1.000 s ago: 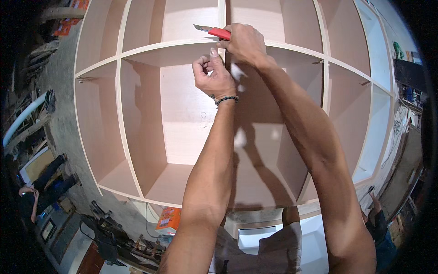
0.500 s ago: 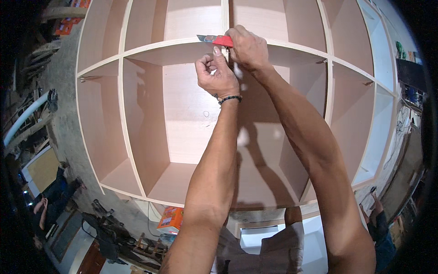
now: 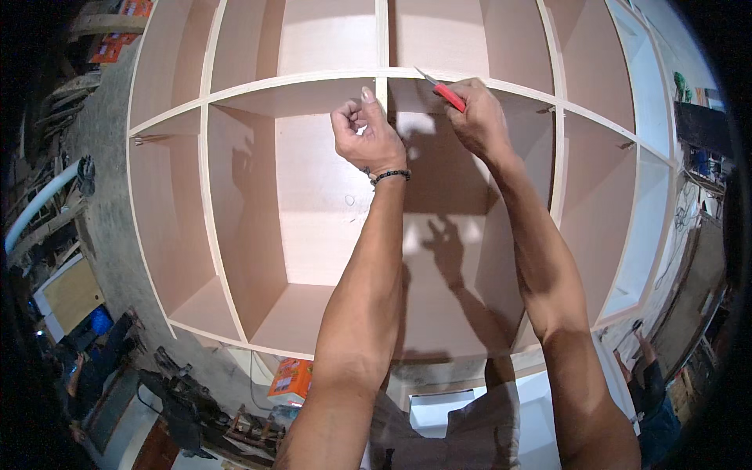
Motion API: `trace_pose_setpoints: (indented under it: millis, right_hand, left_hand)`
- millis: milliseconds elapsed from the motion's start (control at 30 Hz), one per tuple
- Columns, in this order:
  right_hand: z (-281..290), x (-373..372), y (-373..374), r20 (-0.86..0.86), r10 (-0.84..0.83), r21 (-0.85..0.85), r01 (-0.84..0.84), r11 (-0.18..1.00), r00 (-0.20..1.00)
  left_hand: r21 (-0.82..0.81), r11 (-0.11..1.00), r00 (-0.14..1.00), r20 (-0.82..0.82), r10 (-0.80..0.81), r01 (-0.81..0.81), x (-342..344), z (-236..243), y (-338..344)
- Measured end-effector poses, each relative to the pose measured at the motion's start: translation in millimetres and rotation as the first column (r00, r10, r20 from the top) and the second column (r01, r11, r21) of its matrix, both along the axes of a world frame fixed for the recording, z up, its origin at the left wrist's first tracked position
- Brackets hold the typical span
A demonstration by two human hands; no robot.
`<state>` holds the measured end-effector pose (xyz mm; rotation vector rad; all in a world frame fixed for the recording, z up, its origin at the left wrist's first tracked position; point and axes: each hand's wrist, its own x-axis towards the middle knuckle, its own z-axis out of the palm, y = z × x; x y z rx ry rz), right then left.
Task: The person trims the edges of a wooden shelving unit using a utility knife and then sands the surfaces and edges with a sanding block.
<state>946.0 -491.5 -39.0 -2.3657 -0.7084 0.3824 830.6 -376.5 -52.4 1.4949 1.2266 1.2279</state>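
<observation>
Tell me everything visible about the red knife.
The red knife has a red handle that looks like plastic and a slim grey blade, apparently metal, which is out. The right hand grips the handle. It slants, tip toward the upper left, over the pale shelf edge in view; whether they touch, I cannot tell.

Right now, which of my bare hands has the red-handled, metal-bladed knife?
Your right hand grips the red-handled, metal-bladed knife, tip pointing up and left; your left hand, the one with the dark beaded bracelet, holds no knife.
</observation>
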Motion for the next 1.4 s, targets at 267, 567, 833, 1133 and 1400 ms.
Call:
trace_pose_setpoints:
  millis: [267, 567, 833, 1133, 1400]
  right_hand:
    - [2.3, -8.4, 64.0, -0.257, -0.047, 0.149, 0.087, 0.985, 0.965]
    - [-8.7, -26.0, 70.1, 0.083, 0.177, 0.176, -0.189, 0.966, 0.981]
    - [-6.8, -32.8, 66.0, 0.108, 0.177, 0.196, -0.195, 0.961, 0.978]
    - [-0.3, -24.4, 78.4, 0.034, 0.263, -0.047, -0.262, 0.964, 0.964]
    - [-6.4, -26.2, 33.7, -0.448, 0.040, 0.459, 0.192, 0.867, 0.893]
  left_hand:
    - [-0.055, 0.998, 1.000, 0.005, 0.007, -0.006, 2.6, 2.2, -2.2]
    - [-0.126, 0.991, 0.996, 0.070, 0.062, -0.053, 3.8, 3.7, -1.3]
    - [-0.104, 0.995, 0.994, 0.111, 0.002, 0.010, 0.0, 6.7, -1.2]
    - [-0.051, 0.997, 0.998, 0.024, 0.054, -0.052, 1.5, 0.4, -1.0]
    - [-0.045, 0.999, 0.998, -0.058, -0.001, -0.002, 0.8, -1.5, -3.9]
